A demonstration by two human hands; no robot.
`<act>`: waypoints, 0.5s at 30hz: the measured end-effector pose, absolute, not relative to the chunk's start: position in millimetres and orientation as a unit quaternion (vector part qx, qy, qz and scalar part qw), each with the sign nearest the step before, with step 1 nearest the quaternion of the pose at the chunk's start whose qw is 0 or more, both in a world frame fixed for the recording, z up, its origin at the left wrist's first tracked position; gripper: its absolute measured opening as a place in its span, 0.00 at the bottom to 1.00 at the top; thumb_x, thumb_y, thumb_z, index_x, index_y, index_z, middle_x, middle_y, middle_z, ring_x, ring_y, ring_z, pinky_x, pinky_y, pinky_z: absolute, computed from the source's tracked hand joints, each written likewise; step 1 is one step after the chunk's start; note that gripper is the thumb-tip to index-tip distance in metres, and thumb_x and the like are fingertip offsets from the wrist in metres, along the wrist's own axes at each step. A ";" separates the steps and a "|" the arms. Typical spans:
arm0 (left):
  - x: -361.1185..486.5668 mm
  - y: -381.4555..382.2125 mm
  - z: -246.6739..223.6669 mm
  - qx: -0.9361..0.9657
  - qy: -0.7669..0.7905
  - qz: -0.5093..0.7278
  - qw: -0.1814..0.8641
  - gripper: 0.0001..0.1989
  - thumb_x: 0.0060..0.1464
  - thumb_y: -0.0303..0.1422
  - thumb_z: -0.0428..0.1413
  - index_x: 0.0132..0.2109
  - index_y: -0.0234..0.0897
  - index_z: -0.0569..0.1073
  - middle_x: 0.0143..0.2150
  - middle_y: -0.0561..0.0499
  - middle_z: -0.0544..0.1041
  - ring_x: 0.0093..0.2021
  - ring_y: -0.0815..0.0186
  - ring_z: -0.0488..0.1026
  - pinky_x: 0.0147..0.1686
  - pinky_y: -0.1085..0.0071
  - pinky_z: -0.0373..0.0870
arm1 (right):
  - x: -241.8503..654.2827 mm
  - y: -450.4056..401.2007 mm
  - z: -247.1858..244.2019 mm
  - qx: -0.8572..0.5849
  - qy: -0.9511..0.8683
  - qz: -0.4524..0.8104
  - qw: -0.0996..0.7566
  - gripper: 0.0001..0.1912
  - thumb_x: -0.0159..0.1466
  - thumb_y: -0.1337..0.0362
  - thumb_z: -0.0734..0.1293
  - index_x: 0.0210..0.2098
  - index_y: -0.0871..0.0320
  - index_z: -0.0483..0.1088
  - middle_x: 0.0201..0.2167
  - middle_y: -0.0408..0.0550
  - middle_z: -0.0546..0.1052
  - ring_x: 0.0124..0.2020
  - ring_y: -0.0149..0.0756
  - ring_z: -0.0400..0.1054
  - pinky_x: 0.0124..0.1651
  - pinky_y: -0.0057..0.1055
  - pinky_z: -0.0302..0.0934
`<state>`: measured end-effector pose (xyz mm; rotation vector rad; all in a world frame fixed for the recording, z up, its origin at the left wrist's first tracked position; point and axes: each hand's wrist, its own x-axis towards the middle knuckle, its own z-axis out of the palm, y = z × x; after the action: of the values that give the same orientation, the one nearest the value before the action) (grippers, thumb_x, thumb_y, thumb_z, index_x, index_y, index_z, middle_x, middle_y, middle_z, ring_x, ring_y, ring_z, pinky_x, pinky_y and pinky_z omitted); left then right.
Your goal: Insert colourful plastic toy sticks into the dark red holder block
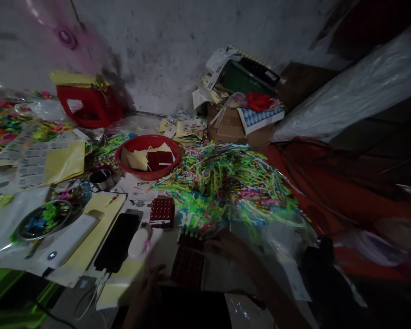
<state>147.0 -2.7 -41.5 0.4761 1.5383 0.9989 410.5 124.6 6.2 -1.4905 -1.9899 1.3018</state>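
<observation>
Reaching in from the lower right of the frame, my right hand is by the far end of a dark red rectangular block with rows of small round marks, at lower centre; its fingers are bent, but blur and dim light mean I cannot tell whether they grip anything. My left hand is just left of that block, fingers loosely parted, with nothing I can make out in them. Beyond my right hand, a tangled heap of thin green, white and pink strands spreads over the centre. A dark red square block with raised round studs lies at its left edge, and a round red plastic basin holding yellowish papers is further up. Left of centre on the bench lie a black phone with a white cable and, just beside it, a white oval object.
</observation>
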 end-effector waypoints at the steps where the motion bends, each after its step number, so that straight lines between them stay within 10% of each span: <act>1: 146.8 -1.7 -42.8 0.221 0.660 0.419 0.583 0.34 0.37 0.60 0.55 0.41 0.35 0.76 0.28 0.48 0.78 0.16 0.72 0.64 0.15 0.75 0.59 | 409.6 125.5 7.1 -0.519 -0.707 0.454 0.155 0.09 0.56 0.60 0.67 0.27 0.59 0.77 0.24 0.48 0.78 0.26 0.36 0.70 0.33 0.30 0.64; 15: 160.5 3.7 -31.6 0.210 0.650 0.438 0.585 0.33 0.37 0.59 0.55 0.41 0.36 0.75 0.27 0.51 0.77 0.14 0.74 0.58 0.14 0.77 0.52 | 400.0 140.6 -5.9 -0.522 -0.698 0.465 0.152 0.12 0.52 0.60 0.70 0.34 0.58 0.78 0.31 0.46 0.80 0.31 0.37 0.72 0.35 0.30 0.64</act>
<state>160.5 3.7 -31.6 0.4911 1.5159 1.0208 400.0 140.6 -5.9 -1.4990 -2.0048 1.3352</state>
